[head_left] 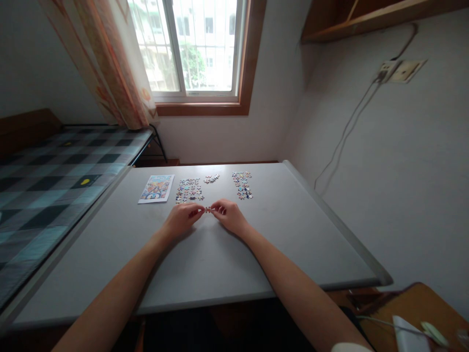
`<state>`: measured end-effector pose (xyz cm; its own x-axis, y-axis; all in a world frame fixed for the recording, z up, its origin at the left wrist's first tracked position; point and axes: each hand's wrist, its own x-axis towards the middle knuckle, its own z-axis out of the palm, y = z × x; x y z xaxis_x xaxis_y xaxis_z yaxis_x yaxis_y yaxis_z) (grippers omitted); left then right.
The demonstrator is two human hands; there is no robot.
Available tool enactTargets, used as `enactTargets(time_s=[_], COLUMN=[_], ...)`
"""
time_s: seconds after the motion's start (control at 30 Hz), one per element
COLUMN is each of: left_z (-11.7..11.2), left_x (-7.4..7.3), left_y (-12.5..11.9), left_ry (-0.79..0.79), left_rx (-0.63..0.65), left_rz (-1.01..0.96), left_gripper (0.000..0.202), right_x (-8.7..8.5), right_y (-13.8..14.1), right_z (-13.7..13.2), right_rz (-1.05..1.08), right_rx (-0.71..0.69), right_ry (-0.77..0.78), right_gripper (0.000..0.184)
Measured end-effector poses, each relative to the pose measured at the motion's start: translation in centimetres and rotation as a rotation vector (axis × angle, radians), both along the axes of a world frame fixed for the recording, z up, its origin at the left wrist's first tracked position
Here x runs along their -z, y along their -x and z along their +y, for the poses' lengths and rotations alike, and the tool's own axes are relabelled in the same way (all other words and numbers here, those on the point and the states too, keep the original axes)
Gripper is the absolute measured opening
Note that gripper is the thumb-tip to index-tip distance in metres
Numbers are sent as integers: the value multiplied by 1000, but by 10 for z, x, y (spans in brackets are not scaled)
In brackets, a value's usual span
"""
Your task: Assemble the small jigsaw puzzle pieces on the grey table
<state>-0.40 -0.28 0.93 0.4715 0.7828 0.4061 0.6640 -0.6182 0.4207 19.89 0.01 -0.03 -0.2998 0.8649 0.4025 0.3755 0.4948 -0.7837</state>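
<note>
My left hand [183, 216] and my right hand [230, 215] meet at the middle of a grey table [293, 234]. Both pinch small puzzle pieces [208, 209] between fingertips, held together just above the tabletop. Beyond the hands lie groups of loose puzzle pieces: a patch at the left [189, 189], a small cluster [211, 178] in the middle, and a strip at the right [242, 185]. A colourful picture card [156, 188] lies flat to the left of them.
A bed with a dark checked cover [47, 181] runs along the table's left edge. A window and curtain [120, 73] are behind. A white wall with a socket and cable [395, 71] stands at the right. A wooden surface [421, 313] with a white object sits at lower right.
</note>
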Motion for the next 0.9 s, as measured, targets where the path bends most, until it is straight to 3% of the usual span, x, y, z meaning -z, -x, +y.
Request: enactTargets(time_s=[0.9], left_z=[-3], left_x=[-5], left_y=[-2], left_ry=[-6], left_rx=[-4], left_rz=[31], left_gripper=[22], right_x=[-1], right_y=[-1], right_z=[-1], right_rz=[-65], right_rx=[3], right_ry=[-28], right_gripper=[6])
